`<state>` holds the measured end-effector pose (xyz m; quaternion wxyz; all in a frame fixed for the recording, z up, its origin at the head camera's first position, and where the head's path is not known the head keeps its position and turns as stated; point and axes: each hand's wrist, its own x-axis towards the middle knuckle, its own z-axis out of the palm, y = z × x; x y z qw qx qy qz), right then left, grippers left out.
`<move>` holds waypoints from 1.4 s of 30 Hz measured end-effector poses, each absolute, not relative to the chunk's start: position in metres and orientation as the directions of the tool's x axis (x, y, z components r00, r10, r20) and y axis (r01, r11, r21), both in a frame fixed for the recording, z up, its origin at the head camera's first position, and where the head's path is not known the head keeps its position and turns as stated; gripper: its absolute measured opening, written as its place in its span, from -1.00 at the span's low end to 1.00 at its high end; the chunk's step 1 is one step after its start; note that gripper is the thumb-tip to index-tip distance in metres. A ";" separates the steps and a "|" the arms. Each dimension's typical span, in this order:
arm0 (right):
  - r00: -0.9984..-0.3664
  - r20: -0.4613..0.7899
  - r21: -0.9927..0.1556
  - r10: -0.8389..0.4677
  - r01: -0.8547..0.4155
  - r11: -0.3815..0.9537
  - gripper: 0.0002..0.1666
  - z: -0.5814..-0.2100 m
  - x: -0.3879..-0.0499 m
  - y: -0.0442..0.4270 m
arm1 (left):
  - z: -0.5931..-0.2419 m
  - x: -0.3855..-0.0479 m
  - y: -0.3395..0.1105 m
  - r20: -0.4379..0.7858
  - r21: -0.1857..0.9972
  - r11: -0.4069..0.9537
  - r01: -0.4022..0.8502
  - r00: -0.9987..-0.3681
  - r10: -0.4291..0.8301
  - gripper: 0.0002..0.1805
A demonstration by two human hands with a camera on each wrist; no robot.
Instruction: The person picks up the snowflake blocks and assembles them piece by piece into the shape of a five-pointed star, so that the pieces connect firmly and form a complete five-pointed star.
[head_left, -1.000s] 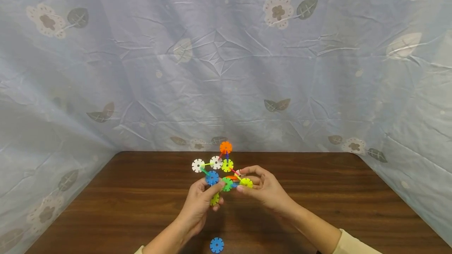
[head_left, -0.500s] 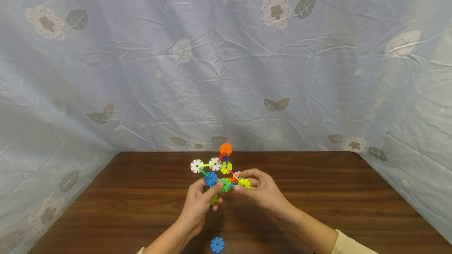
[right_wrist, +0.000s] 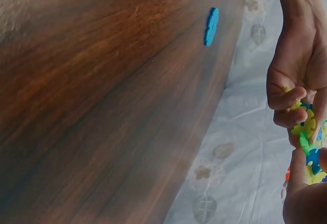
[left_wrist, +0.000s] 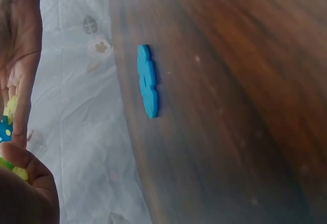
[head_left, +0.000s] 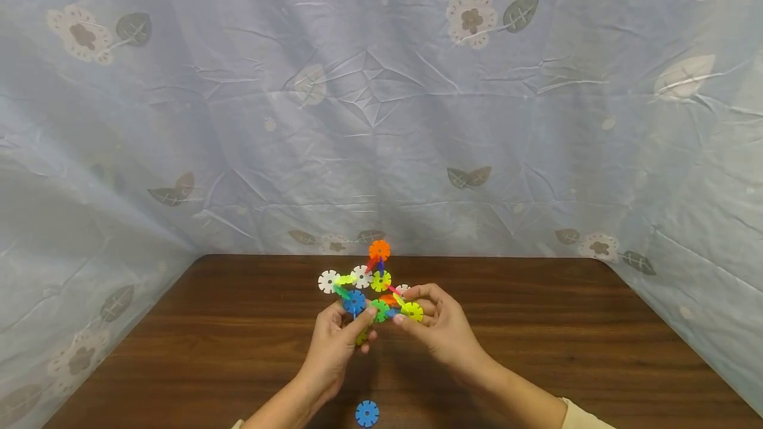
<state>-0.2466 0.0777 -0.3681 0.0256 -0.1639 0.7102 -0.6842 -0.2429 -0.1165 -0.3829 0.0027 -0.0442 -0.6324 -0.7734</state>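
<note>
Between both hands, raised over the table, is a chain of interlocked notched plastic discs in several colours. An orange disc [head_left: 379, 250] tops it, and a white disc [head_left: 329, 281] juts out left. With thumb and fingers, my left hand [head_left: 334, 343] grips the chain near a blue disc [head_left: 354, 302] and a green disc [head_left: 380, 311]. A yellow disc lies partly hidden behind those fingers. My right hand [head_left: 447, 330] pinches the chain's right end at another yellow disc [head_left: 412, 312]. In both wrist views, hands hide much of the chain.
One loose blue disc [head_left: 366, 414] lies flat on the dark wooden table [head_left: 536, 336] near its front edge, below the hands. A pale flower-patterned cloth [head_left: 381, 151] hangs behind the table and along both sides.
The chain has shifted slightly left and turned a little, so its edge-on connecting discs show more of their faces. Both hands keep their hold, and the loose blue disc stays on the table.
</note>
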 end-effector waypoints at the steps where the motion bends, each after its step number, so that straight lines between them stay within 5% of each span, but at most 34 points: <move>1: -0.944 0.191 -0.979 -0.268 -0.202 0.012 -0.44 -0.369 -0.246 0.077 | -0.383 -0.242 -0.117 0.074 0.979 -0.196 0.062 -0.996 0.053 -0.83; 10: -0.915 0.222 -0.971 -0.337 -0.239 0.010 -0.43 -0.372 -0.248 0.083 | -0.385 -0.243 -0.121 0.054 0.980 -0.196 0.031 -0.992 0.112 -0.88; 20: -0.928 0.245 -0.966 -0.282 -0.259 0.014 -0.47 -0.372 -0.243 0.078 | -0.387 -0.241 -0.116 0.086 0.980 -0.186 0.076 -0.995 0.047 -0.80; 29: -0.928 0.248 -0.961 -0.278 -0.272 0.051 -0.49 -0.375 -0.241 0.078 | -0.388 -0.243 -0.120 0.055 0.985 -0.170 0.036 -0.993 0.108 -0.83; 42: -0.956 0.210 -0.975 -0.204 -0.220 0.025 -0.55 -0.371 -0.240 0.068 | -0.386 -0.240 -0.110 0.102 0.977 -0.189 0.103 -0.995 -0.015 -0.83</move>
